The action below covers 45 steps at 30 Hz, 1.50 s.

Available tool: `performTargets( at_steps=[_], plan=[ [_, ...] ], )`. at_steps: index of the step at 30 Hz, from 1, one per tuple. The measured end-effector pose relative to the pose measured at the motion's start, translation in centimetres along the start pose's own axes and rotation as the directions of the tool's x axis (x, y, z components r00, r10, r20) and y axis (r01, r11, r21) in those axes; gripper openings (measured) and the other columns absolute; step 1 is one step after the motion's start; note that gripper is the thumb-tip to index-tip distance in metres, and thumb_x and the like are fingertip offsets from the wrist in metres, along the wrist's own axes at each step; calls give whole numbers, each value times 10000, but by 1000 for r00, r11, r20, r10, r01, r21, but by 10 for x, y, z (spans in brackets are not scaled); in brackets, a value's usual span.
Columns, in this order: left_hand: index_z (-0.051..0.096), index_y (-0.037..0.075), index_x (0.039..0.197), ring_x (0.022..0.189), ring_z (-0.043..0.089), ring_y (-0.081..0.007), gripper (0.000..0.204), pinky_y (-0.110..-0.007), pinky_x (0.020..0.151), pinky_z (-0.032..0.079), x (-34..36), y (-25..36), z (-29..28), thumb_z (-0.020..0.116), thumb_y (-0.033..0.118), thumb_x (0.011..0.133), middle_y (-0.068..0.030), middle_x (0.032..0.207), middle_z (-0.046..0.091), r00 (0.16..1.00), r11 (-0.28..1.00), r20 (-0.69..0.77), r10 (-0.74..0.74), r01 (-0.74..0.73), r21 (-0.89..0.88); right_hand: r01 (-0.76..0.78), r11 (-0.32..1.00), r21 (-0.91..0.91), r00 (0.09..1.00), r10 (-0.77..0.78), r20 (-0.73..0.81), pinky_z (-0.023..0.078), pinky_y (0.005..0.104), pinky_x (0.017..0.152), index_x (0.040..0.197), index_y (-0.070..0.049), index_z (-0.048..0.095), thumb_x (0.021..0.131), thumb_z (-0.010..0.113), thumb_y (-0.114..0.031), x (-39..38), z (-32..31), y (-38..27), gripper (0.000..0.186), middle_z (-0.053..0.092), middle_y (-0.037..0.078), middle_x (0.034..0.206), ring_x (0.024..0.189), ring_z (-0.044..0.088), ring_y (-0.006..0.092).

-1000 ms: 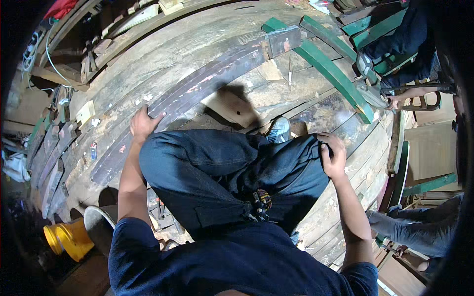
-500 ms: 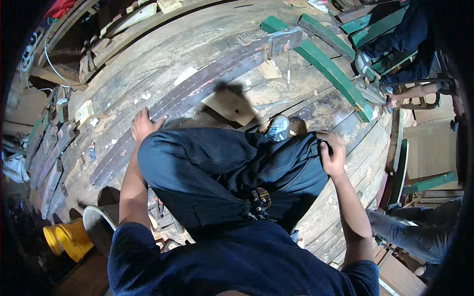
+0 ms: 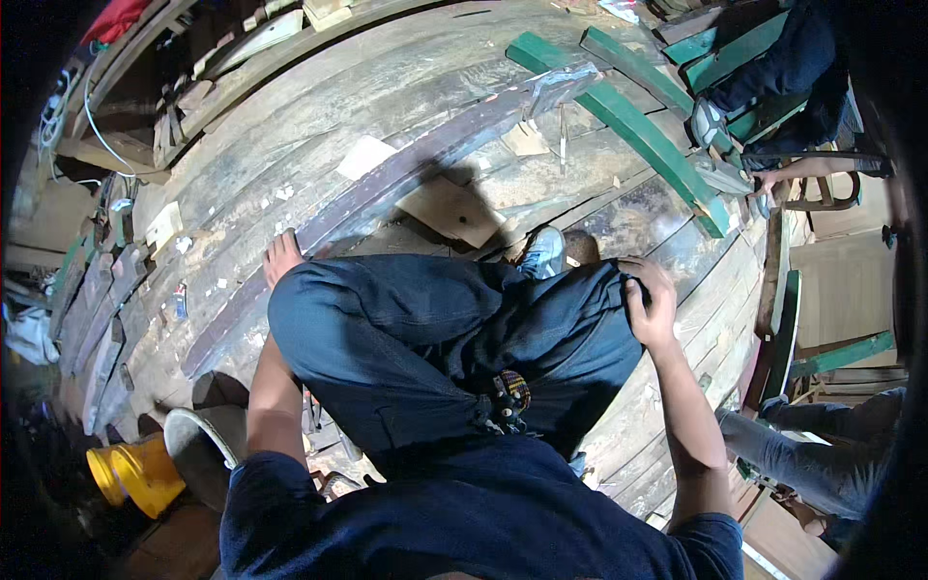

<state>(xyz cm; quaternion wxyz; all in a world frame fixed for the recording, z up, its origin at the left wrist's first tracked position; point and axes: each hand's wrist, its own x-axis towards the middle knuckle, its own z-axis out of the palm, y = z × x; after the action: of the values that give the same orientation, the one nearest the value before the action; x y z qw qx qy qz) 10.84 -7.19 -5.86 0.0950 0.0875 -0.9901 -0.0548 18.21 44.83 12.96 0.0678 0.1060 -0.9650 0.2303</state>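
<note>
A long, curved dark wooden beam lies slantwise across the plank floor in front of me, worn purple-brown paint on it. My left hand is closed over the beam beside my left knee, fingers together; its thumb is hidden. My right hand holds nothing and rests on my right knee with thumb and fingers apart. A pale flat board with a dark hole lies between the beam and my shoes, partly in shadow. Beyond the beam's left half is a pale thin piece.
Green-painted timbers lie at the far right, near another person's shoe and hand by a bow-shaped tool handle. Another person's leg is at the right. A yellow bucket and a grey bucket stand left behind me.
The beam has rolled, showing a narrower face, and its far end has shifted. My left hand has turned with it, fingers now together. My right hand stays on the knee.
</note>
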Motion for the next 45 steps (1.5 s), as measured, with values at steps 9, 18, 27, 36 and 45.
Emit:
performTargets(
  at_steps=[9,18,27,36,45],
  plan=[
    [512,25,1125,1058,515,-329,728,-455,949,368,-1,3,-3,714,554,669,-163,1074,573,1000,999,-9,-9,8,-34,42,999,-25,999,-43,-28,412,411,919,964,7,625,794,513,-86,-2,1,2,224,628,186,1031,1010,569,367],
    [499,39,1152,1087,500,-322,744,-454,962,351,0,4,-4,713,565,670,-156,1120,555,997,998,66,-48,50,-23,48,999,23,996,-46,-82,437,402,826,919,-3,636,767,527,-62,1,3,-3,196,632,179,939,892,575,369],
    [503,28,1159,1113,496,-333,744,-474,986,342,-2,5,-8,706,560,680,-171,1127,560,999,999,24,-34,35,-29,9,1000,7,1000,-9,-16,407,406,927,973,-1,632,784,510,-82,-1,1,1,240,623,185,1048,1020,565,362],
    [502,24,1152,1086,502,-329,747,-469,968,347,-2,-1,1,709,554,669,-168,1096,567,1000,1000,-10,-16,16,-9,18,1000,10,1000,-18,-13,411,403,919,975,-1,633,800,504,-93,1,1,-1,236,625,184,1046,1020,568,360],
    [507,29,1139,1086,502,-324,750,-451,970,343,-3,2,-3,712,571,664,-164,1103,568,999,1000,-16,-28,28,-4,65,998,-5,995,-65,-74,434,409,854,933,-12,634,771,532,-78,1,3,-1,203,637,177,983,940,584,363]
  ],
)
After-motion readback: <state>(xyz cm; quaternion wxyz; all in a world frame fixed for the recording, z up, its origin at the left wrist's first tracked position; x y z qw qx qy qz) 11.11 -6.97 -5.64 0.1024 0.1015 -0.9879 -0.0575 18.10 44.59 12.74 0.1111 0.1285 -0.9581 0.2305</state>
